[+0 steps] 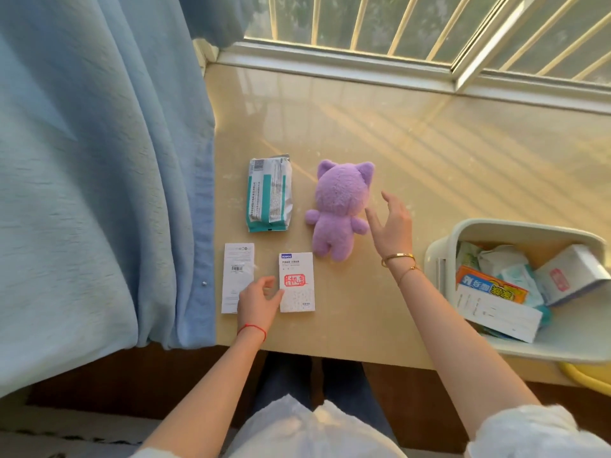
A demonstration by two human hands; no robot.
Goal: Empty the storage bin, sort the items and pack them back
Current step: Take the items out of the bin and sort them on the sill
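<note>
A pale storage bin (443, 256) stands at the right of the window ledge, holding several boxes and packets. Laid out on the ledge are a purple plush toy (337, 206) lying face down, a white-and-teal wipes pack (269, 195), a white box with a red stamp (297, 281) and a flat white box (236, 276). My right hand (393, 226) hovers open just right of the plush, fingers spread. My left hand (259, 300) rests between the two white boxes, fingers loosely curled, its thumb touching the stamped box's edge; it holds nothing.
A blue curtain (99, 193) hangs along the left edge of the ledge. A barred window (413, 24) runs along the back. The ledge's front edge (330, 353) is close to my body. Something yellow (585, 375) shows under the bin.
</note>
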